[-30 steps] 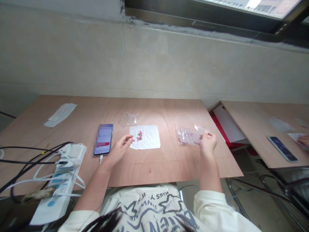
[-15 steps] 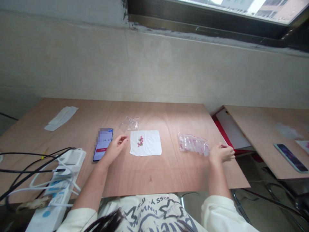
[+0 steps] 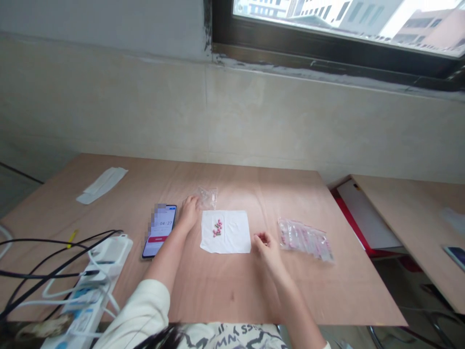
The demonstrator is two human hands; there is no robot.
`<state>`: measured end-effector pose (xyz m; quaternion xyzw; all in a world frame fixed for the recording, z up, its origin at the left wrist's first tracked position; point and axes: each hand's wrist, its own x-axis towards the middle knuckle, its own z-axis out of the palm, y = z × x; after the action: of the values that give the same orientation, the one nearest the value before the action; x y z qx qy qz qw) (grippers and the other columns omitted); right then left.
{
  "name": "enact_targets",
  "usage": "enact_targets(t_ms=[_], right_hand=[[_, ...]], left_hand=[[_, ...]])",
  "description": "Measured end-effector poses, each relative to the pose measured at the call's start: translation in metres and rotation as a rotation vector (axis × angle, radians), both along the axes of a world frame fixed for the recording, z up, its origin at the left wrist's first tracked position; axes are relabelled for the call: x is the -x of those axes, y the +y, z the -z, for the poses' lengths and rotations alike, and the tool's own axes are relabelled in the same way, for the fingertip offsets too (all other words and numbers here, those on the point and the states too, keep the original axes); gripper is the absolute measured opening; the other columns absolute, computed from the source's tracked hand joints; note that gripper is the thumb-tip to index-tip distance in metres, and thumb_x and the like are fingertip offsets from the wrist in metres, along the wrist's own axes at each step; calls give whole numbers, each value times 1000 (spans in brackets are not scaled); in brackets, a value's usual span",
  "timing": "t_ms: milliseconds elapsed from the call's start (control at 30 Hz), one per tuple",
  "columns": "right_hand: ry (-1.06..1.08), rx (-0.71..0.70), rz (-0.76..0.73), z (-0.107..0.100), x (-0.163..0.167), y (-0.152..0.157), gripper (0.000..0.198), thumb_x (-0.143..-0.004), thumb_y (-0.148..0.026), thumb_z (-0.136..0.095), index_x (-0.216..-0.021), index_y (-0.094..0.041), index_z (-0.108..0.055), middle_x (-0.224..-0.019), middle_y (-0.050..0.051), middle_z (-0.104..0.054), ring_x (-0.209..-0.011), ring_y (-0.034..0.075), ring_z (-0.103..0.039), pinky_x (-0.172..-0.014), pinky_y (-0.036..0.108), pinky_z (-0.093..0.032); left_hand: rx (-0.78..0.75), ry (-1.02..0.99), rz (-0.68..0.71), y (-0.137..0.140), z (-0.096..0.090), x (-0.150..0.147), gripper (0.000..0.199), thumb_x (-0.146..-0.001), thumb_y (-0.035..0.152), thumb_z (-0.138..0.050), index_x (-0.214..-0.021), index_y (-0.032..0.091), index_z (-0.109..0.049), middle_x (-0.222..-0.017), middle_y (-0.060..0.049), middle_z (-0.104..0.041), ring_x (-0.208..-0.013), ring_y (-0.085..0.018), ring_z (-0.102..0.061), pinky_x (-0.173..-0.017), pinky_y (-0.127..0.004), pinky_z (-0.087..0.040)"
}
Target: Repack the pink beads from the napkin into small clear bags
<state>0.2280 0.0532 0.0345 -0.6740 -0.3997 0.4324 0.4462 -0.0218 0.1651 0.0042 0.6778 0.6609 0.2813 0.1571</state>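
My left hand (image 3: 189, 212) is at the near side of a small clear plastic bag (image 3: 208, 198), its fingers closed at the bag's left edge and hiding part of it. Below the bag lies a white cloth-like square (image 3: 234, 231) bearing a little cluster of pink and dark capsule-like pieces (image 3: 217, 228). My right hand (image 3: 268, 247) is just right of the white square, fingers curled together; whatever they may hold is hidden. Farther right rests a clear bag of small pink-filled packets (image 3: 305, 238), apart from my right hand.
A phone (image 3: 160, 231) showing a timer lies left of my left forearm. Cables run into a white power strip (image 3: 105, 261) at the near left. White paper strips (image 3: 102, 185) lie at the back left. A second table (image 3: 414, 208) stands to the right, with a red-edged folder (image 3: 379, 218) below its top.
My right hand has come left from beyond the packet bag to beside the white square. The left hand has moved forward onto the small clear bag. The camera view has shifted.
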Motion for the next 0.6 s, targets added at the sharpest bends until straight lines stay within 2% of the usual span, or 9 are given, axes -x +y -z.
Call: enact_targets(t_ms=[133, 267, 333, 367, 433, 500, 600], right_hand=[[67, 39, -27, 0, 3, 6, 21, -59, -37, -58, -61, -16, -54, -59, 2, -53, -55, 14, -47, -48, 24, -35], [197, 44, -40, -10, 7, 14, 31, -58, -45, -61, -67, -15, -59, -64, 4, -58, -58, 15, -50, -50, 26, -39], [347, 62, -133, -22, 16, 17, 40, -63, -51, -57, -78, -14, -62, -76, 8, -62, -67, 17, -54, -56, 28, -42], [434, 77, -185, -28, 21, 16, 45, -66, -53, -53, -86, -14, -62, -85, 10, -63, -74, 19, -56, -60, 30, -44], [581, 116, -278, -40, 34, 12, 51, -71, -57, -45, -99, -17, -59, -103, 12, -59, -90, 22, -55, -68, 35, -46], [624, 131, -355, -49, 47, 3, 53, -75, -59, -37, -105, -19, -56, -114, 10, -53, -103, 24, -49, -76, 38, -45], [529, 81, -447, -57, 61, -16, 53, -79, -57, -29, -115, -23, -49, -126, 6, -43, -117, 22, -36, -88, 40, -37]], left_hand=[[-10, -15, -22, 5, -2, 5, 23, -72, 8, -43, -86, 12, -61, -90, -9, -59, -90, -22, -54, -83, -36, -42], [-99, -110, -28, -13, -30, 1, 25, -75, 12, -42, -92, 15, -60, -97, -7, -58, -95, -19, -52, -86, -34, -41], [-124, -217, 76, -33, -47, -9, 25, -77, 14, -42, -95, 17, -60, -100, -7, -57, -96, -18, -52, -88, -34, -39], [-94, -258, 172, -44, -55, -16, 26, -77, 14, -42, -96, 18, -59, -101, -6, -57, -97, -17, -52, -89, -33, -39], [0, -314, 374, -69, -67, -28, 27, -78, 15, -42, -97, 21, -60, -101, -5, -58, -98, -17, -52, -88, -32, -40], [120, -343, 512, -91, -76, -37, 30, -78, 16, -43, -104, 23, -56, -108, -4, -57, -104, -17, -49, -91, -33, -37], [273, -402, 518, -112, -86, -42, 32, -77, 26, -48, -109, 21, -51, -115, -6, -54, -107, -18, -47, -93, -34, -35]])
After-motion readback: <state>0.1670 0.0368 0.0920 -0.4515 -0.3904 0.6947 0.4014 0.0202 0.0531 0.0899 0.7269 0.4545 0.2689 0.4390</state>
